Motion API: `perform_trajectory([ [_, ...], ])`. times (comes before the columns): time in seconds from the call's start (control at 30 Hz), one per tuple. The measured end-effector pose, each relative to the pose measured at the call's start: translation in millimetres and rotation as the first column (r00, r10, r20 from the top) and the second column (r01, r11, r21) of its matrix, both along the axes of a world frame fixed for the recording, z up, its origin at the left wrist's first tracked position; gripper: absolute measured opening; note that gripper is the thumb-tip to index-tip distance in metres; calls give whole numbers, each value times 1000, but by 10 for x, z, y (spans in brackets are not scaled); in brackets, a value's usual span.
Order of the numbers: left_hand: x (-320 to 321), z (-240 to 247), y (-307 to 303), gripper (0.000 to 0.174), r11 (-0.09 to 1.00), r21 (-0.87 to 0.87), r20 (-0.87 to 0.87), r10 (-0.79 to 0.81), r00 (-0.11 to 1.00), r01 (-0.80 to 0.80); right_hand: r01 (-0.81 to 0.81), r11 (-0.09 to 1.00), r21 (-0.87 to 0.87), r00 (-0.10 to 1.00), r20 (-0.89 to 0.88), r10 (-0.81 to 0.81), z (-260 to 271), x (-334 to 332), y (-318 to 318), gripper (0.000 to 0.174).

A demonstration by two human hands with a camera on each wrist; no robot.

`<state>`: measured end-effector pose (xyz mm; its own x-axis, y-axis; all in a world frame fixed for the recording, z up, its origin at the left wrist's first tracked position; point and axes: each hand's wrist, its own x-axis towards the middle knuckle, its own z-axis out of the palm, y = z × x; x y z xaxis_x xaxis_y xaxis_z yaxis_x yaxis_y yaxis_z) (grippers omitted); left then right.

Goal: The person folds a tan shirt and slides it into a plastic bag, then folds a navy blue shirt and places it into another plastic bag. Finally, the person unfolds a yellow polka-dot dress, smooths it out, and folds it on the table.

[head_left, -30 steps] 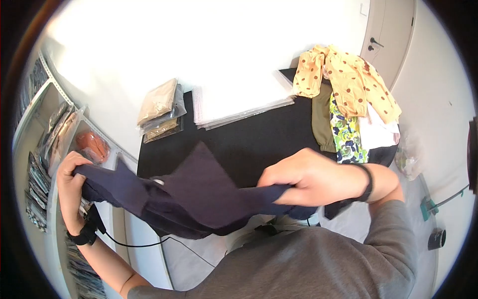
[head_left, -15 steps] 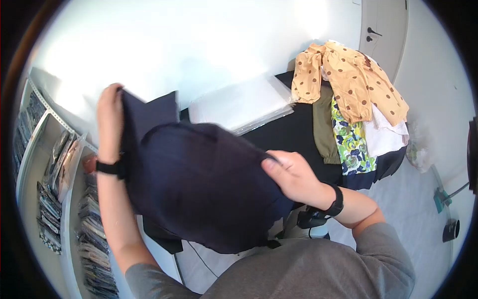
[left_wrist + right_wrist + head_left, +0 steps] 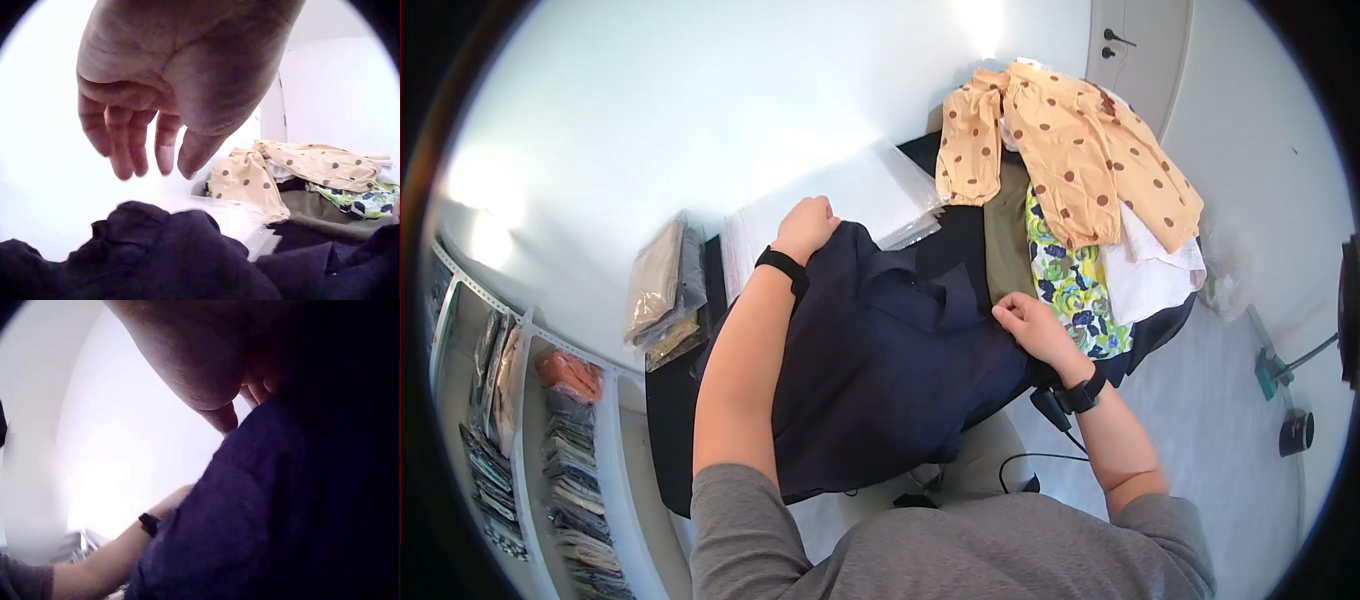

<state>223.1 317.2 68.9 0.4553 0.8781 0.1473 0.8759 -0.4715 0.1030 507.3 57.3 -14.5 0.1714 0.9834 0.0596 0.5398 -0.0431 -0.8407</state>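
Note:
A dark navy garment (image 3: pixel 870 350) with a collar-like flap (image 3: pixel 950 300) lies spread over the near part of the black table. Above its far left corner is my left hand (image 3: pixel 805 228); in the left wrist view the loosely bent fingers (image 3: pixel 128 147) hang over the bunched cloth (image 3: pixel 169 250) with nothing between them. My right hand (image 3: pixel 1035 330) pinches the garment's right edge, and in the right wrist view the fingertips (image 3: pixel 253 394) meet the top of the raised cloth (image 3: pixel 250 481).
Clear plastic bags (image 3: pixel 830 200) lie at the back, with packaged clothes (image 3: pixel 662 290) to their left. Polka-dot clothing (image 3: pixel 1070 150), an olive piece (image 3: pixel 1006 230), floral fabric (image 3: pixel 1080 295) and white cloth (image 3: pixel 1155 265) pile up at right. Shelves (image 3: pixel 525 440) of bagged clothes stand at left.
The navy garment has come down from the air onto the table and spread out. My left hand has moved right and let go of it; my right hand has moved slightly right.

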Motion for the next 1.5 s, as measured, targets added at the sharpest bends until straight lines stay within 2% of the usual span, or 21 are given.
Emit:
perform_trajectory([
  [0.03,43,-6,-83,29,1000,-17,-10,3,1000,-3,-16,1000,5,999,-43,17,-7,4,0,24],
  [0.1,109,-20,-242,32,883,-465,19,74,997,-57,-43,999,-21,997,-58,42,70,-16,-11,29],
  [0.2,108,-156,-459,38,752,-657,72,132,989,-53,-79,997,-6,997,-19,79,61,-50,-5,34],
  [0.27,137,-196,-541,37,708,-705,48,108,993,-43,-106,994,-3,994,-18,106,68,-46,-24,38],
  [0.37,167,-310,-591,34,739,-671,46,-42,998,62,-184,979,-88,980,55,189,183,-31,-132,39],
  [0.4,164,-273,-640,34,737,-673,50,-40,998,63,-220,975,0,973,74,220,172,-39,-191,39],
  [0.47,141,-190,-733,43,613,-694,507,42,861,378,-261,962,84,962,101,252,198,-37,-292,40],
  [0.53,52,9,-836,48,649,-613,666,118,737,450,-285,956,-67,958,2,286,277,-33,-382,42],
  [0.57,-49,120,-870,47,701,-566,681,99,726,435,-203,977,-65,974,-112,195,267,-35,-416,42],
  [0.63,-338,375,-964,43,773,-518,672,101,734,367,-121,982,-143,976,161,144,392,5,-462,41],
  [0.73,-1000,632,-1093,35,843,-483,509,50,859,237,-93,983,-158,836,523,163,584,37,-419,37],
  [0.8,-1443,708,-1295,32,897,-424,397,63,916,122,-295,954,61,757,624,194,674,-23,-242,34],
  [0.83,-1659,684,-1374,32,897,-426,399,72,914,115,-304,951,58,753,626,202,723,-110,-119,34],
  [0.9,-2066,607,-1533,30,877,-480,340,208,917,-21,-557,828,63,584,738,337,801,-405,166,33],
  [1.0,-2558,453,-1770,29,856,-471,167,326,931,-216,-601,799,-8,485,791,372,627,-873,546,31],
  [1.1,-2782,300,-2039,29,791,-516,161,465,871,-327,-538,831,-143,376,841,388,400,-1233,820,27],
  [1.17,-2972,112,-2092,31,717,-580,138,554,821,-386,-327,933,-149,464,835,296,285,-1393,956,28],
  [1.33,-3094,-242,-1978,46,638,-642,161,654,739,-425,-290,933,-213,430,842,326,463,-1464,1138,20],
  [1.43,-2958,-358,-1808,57,660,-652,331,690,644,-372,-257,952,-164,498,822,276,602,-1187,1306,26],
  [1.47,-2919,-369,-1760,57,667,-657,339,678,653,-352,-342,918,-201,544,754,368,624,-972,1478,26],
  [1.5,-2905,-381,-1714,57,670,-651,353,684,639,-357,-380,842,-383,700,476,533,653,-706,1696,25],
])
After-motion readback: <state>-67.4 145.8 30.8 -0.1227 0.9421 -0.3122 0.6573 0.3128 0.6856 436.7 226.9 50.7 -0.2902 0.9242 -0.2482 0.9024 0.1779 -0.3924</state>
